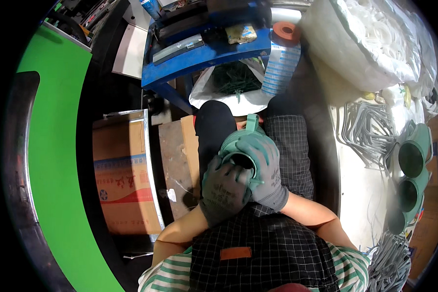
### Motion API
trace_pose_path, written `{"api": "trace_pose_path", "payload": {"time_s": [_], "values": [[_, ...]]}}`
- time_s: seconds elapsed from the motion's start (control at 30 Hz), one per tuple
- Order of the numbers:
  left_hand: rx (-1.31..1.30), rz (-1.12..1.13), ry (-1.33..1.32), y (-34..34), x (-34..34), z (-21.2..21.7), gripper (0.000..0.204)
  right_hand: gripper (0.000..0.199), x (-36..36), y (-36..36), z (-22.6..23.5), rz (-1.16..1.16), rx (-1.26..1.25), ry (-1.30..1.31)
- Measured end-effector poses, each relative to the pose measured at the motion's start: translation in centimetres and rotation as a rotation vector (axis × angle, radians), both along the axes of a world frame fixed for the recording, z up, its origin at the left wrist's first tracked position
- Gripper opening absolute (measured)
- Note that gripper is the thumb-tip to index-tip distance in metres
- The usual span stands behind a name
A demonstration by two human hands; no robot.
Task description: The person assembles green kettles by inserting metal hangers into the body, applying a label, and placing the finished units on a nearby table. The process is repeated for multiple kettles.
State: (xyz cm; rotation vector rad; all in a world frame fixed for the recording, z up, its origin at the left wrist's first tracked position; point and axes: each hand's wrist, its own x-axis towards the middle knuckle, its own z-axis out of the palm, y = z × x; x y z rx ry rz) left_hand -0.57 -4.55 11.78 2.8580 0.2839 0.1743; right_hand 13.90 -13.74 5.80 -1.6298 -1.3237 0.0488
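Observation:
A green, round, hollow plastic container (231,141) lies in my lap between my knees, its dark opening turned toward me. A green strap-like tab sticks up at its far end. Both my hands wear grey gloves. My left hand (225,187) is closed at the near left of the rim, fingers bent over the edge. My right hand (266,168) wraps the container's right side, with its fingers lying across the top. Whether a small part is pinched between the hands is hidden.
Several similar green containers (411,159) stand at the right beside bent grey wire pieces (367,129). A blue bench (204,61) ahead carries an orange-cored label roll (286,33). Beneath it sits a white sack (207,95) of dark green strips. A cardboard box (119,185) is at left.

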Motion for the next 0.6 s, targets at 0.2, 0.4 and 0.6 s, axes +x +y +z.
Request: {"api": "trace_pose_path", "payload": {"time_s": [0.2, 0.4, 0.6], "values": [[0.191, 0.197, -0.601, 2.3, 1.0, -2.7, 0.064, 0.065, 2.3, 4.0, 1.8, 0.038, 0.160, -0.013], [0.296, 0.278, -0.910, 6.5, 6.8, -1.4, 0.088, 0.074, 5.5, 8.6, 2.0, -0.006, 0.271, -0.016], [0.153, 0.160, -0.681, 4.4, 6.4, -4.6, 0.066, 0.080, 7.0, 3.2, 4.8, 0.223, 0.123, -0.010]]}}
